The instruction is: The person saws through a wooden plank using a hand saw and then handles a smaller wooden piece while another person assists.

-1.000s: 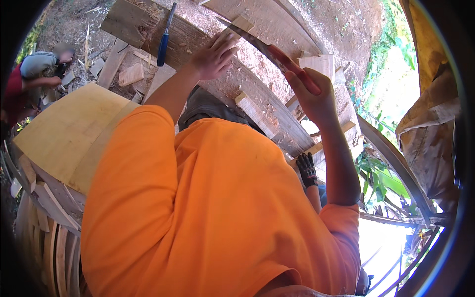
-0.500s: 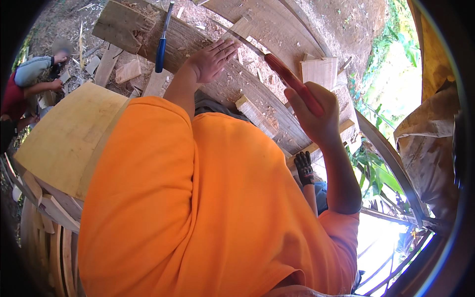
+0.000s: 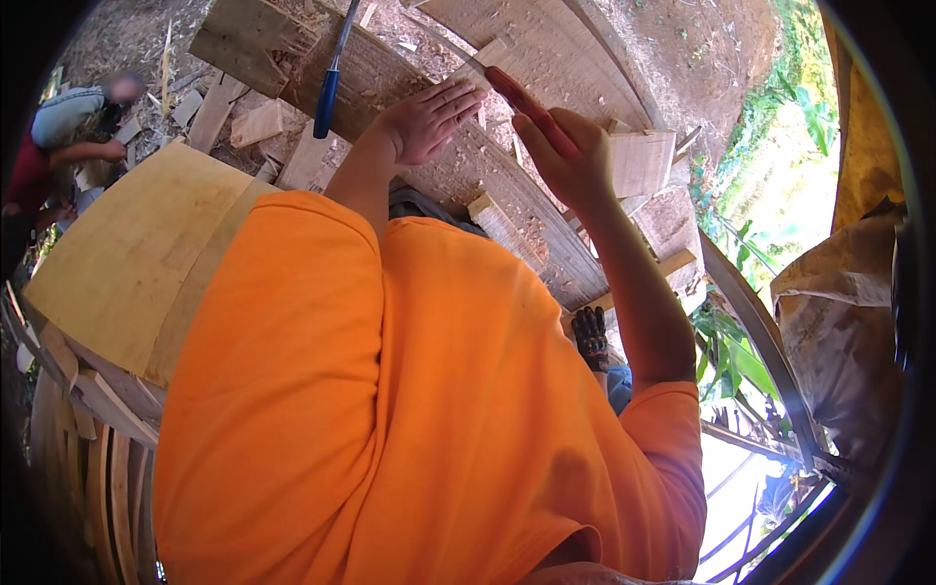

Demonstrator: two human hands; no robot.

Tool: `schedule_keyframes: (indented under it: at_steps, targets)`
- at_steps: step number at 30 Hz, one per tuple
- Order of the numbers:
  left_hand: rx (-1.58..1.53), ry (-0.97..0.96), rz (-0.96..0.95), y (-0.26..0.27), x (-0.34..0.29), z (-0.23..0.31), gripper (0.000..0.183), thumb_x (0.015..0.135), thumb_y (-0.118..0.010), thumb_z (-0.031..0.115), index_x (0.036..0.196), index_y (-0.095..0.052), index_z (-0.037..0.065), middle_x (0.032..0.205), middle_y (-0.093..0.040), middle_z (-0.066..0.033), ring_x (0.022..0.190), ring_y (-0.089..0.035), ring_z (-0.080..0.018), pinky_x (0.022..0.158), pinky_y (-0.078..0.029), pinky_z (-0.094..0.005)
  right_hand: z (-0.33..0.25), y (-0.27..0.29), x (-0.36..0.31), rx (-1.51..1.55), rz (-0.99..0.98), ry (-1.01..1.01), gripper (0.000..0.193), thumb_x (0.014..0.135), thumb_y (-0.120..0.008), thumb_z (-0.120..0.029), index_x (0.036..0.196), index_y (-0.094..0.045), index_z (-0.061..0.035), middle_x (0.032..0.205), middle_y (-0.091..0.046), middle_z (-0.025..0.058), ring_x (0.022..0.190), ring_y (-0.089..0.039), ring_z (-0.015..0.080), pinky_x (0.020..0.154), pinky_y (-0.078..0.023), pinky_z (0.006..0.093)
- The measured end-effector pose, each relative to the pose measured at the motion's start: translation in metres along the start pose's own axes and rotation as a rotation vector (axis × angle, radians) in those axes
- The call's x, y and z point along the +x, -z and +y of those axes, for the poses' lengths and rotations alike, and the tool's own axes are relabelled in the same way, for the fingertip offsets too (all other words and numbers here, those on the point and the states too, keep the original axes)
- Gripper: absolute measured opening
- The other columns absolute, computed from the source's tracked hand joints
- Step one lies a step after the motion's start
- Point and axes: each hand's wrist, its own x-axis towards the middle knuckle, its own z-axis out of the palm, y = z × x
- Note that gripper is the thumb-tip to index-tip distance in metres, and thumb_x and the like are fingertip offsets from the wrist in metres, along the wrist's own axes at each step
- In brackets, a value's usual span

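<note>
— Bare soil [image 3: 702, 58] lies behind the work, and a long plank [image 3: 375, 88] goes under the hands. Where is the saw [image 3: 509, 90]?
— It is in the right hand [image 3: 570, 161], whose fingers are firmly closed around the red handle [image 3: 522, 100]. Its blade [image 3: 450, 44] appears to touch a small wooden piece [image 3: 492, 49].
— And the left hand [image 3: 426, 122]?
— It lies with straight fingers, close together, at this piece's near end; whether it also grips, I cannot tell. To its left, a blue-handled tool [image 3: 327, 102] rests on the plank.
</note>
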Motion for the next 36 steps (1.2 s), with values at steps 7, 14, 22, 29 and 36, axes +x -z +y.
schedule_keyframes:
  at_steps: [7, 14, 22, 29, 36]
  targets:
    - [0.028, 0.014, -0.030, 0.005, -0.001, 0.003, 0.070, 0.098, -0.049, 0.032, 0.157, -0.034, -0.001, 0.168, -0.026, -0.0160, 0.156, -0.023, -0.0302, 0.130, -0.012, -0.0447, 0.017, -0.035, 0.037, -0.002, -0.009, 0.080, 0.041, 0.089, -0.077, -0.029, 0.065, -0.058, -0.0013, 0.058, -0.054, 0.0139, 0.050, -0.054, 0.0266, 0.053, -0.044, 0.0392]
    - [0.057, -0.002, 0.069, -0.004, 0.001, 0.004, 0.071, 0.093, -0.053, 0.030, 0.154, -0.038, -0.003, 0.162, -0.036, -0.0202, 0.154, -0.029, -0.0330, 0.130, -0.016, -0.0473, 0.071, -0.052, 0.038, 0.056, 0.018, 0.087, 0.037, 0.093, -0.076, -0.035, 0.078, -0.069, -0.0023, 0.057, -0.051, 0.0041, 0.056, -0.045, 0.0098, 0.052, -0.037, 0.0319]
    - [0.012, 0.008, -0.026, -0.001, 0.004, 0.004, 0.080, 0.089, -0.057, 0.028, 0.158, -0.031, -0.002, 0.168, -0.027, -0.0171, 0.157, -0.021, -0.0309, 0.131, -0.012, -0.0445, 0.106, -0.053, 0.021, 0.159, 0.007, 0.081, 0.039, 0.089, -0.080, -0.032, 0.070, -0.060, -0.0029, 0.057, -0.052, 0.0093, 0.051, -0.047, 0.0194, 0.052, -0.040, 0.0371]
    - [-0.054, 0.036, -0.031, -0.001, 0.006, 0.005, 0.084, 0.086, -0.063, 0.019, 0.160, -0.028, 0.001, 0.167, -0.027, -0.0175, 0.155, -0.024, -0.0352, 0.129, -0.019, -0.0467, 0.133, -0.055, 0.011, 0.171, -0.011, 0.170, 0.033, 0.088, -0.081, -0.028, 0.075, -0.063, -0.0039, 0.058, -0.053, 0.0098, 0.050, -0.051, 0.0203, 0.052, -0.042, 0.0357]
    - [0.015, 0.030, -0.063, -0.002, 0.005, 0.006, 0.088, 0.084, -0.067, 0.022, 0.160, -0.027, 0.000, 0.168, -0.025, -0.0159, 0.156, -0.023, -0.0296, 0.130, -0.020, -0.0433, 0.146, -0.054, 0.006, 0.262, -0.023, 0.222, 0.030, 0.089, -0.080, -0.027, 0.076, -0.064, -0.0044, 0.058, -0.053, 0.0095, 0.050, -0.051, 0.0202, 0.051, -0.042, 0.0368]
